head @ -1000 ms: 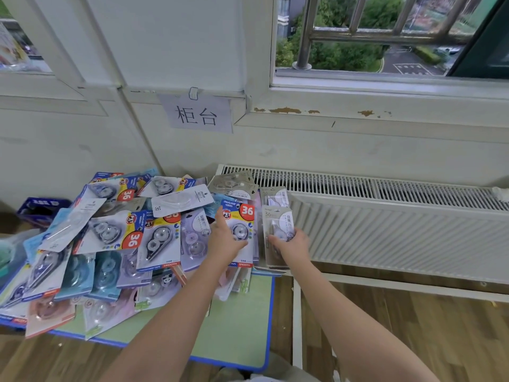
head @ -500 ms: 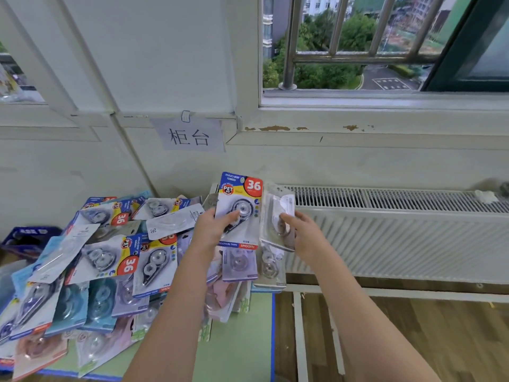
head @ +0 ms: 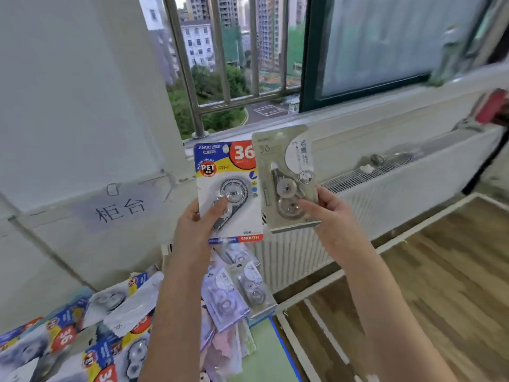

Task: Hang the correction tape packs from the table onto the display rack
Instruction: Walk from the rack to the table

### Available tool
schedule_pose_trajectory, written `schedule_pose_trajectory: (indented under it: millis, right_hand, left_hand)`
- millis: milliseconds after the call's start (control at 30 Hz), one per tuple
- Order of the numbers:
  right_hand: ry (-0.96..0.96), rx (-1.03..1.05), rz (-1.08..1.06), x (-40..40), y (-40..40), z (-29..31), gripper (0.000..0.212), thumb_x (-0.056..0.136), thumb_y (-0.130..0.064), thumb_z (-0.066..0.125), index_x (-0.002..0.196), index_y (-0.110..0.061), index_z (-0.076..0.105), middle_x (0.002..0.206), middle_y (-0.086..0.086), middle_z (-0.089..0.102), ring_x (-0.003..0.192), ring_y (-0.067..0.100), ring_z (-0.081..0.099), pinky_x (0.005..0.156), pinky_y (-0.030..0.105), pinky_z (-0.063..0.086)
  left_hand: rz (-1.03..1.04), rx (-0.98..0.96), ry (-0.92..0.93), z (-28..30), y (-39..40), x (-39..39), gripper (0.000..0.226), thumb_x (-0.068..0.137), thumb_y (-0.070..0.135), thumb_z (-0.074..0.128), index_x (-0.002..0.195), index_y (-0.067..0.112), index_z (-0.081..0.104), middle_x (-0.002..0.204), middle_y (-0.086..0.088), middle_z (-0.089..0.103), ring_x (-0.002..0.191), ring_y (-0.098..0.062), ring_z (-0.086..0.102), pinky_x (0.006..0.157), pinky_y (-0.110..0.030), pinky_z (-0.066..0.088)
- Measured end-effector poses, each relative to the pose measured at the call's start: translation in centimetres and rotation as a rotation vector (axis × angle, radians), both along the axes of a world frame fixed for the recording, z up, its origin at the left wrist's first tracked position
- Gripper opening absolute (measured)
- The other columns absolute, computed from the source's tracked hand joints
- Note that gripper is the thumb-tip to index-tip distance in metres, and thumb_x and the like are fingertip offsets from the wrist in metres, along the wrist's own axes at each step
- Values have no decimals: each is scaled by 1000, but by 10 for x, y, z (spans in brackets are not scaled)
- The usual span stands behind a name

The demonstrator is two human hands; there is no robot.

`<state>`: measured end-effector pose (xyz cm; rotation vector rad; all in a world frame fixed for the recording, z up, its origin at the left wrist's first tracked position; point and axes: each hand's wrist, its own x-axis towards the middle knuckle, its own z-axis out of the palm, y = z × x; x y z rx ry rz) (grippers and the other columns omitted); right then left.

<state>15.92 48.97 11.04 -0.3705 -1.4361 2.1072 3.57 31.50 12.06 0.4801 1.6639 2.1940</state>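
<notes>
Your left hand (head: 197, 226) grips the blue pack (head: 228, 188), your right hand (head: 327, 216) the grey pack (head: 286, 177), both raised above the table's (head: 264, 351) right edge. Carry step; rack's not visible, go find it.

Both hands, left hand (head: 197, 230) and right hand (head: 330, 216), are lifting the blue pack (head: 230, 188) and grey pack (head: 287, 177) higher above the table (head: 264, 357), toward the window (head: 234, 64).
</notes>
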Motion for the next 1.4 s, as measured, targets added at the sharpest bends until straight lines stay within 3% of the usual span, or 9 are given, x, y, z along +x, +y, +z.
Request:
schedule_pose_trajectory:
  millis: [300,467,600,700,800,967,1133,1300,1400]
  right_hand:
    - [174,32,-425,155,1,50,51,53,-18,81,102,-12,69,97,8,73,86,18,71,72,26,57]
    - [157,120,-728,277,-16,61,63,47,-34,92,104,-17,71,100,7,73,87,16,71,70,24,56]
    - [217,100,-917,378,-49,68,41,55,-16,79,96,-17,75,92,6,74,80,15,71,65,24,57]
    - [209,119,-1077,455,-80,69,53,49,-20,87,100,-16,73,94,6,74,84,16,71,66,26,58]
    - [183,135,-1231,532,-118,69,45,50,-22,85,94,-21,75,94,5,74,85,16,71,66,27,58]
    - [164,156,-1413,650,-183,68,56,58,-17,74,112,-12,62,95,3,74,84,16,71,64,25,56]
    - [124,173,-1596,753,-231,65,42,70,-12,67,112,-12,63,95,3,73,83,16,69,68,25,55]
    - [135,142,-1729,828,-261,54,48,62,-19,72,109,-16,65,96,2,73,85,15,69,71,26,56]
    - [109,100,-1797,870,-272,42,32,80,-5,62,110,-17,63,95,-1,73,83,13,68,72,25,56]
  left_hand:
    - [-493,252,30,61,77,98,46,56,31,71,100,17,65,82,8,75,72,-8,71,59,-21,55]
    - [-805,290,-79,67,121,201,38,63,23,71,99,15,65,87,1,75,78,-16,71,71,-36,59]
    - [-1017,294,-76,68,138,301,32,68,16,73,99,14,66,86,1,75,76,-13,72,65,-27,58]
    - [-1158,239,-75,64,138,379,33,69,18,79,99,14,68,92,-4,75,80,-18,72,70,-32,58]
    - [-1279,226,-88,62,127,461,37,67,22,75,102,15,66,92,-1,75,81,-17,72,69,-31,58]
    - [-1445,250,-111,58,95,601,34,66,21,68,99,17,66,86,5,75,77,-11,72,66,-28,59]
    - [-1603,234,-94,56,64,717,27,69,23,68,97,23,68,91,3,75,82,-13,71,74,-30,59]
    - [-1736,223,-76,53,48,811,30,70,23,67,100,24,67,90,6,75,79,-11,71,69,-28,57]
    - [-1796,190,-75,46,44,862,29,70,24,67,99,23,66,87,7,75,76,-11,71,74,-33,55]
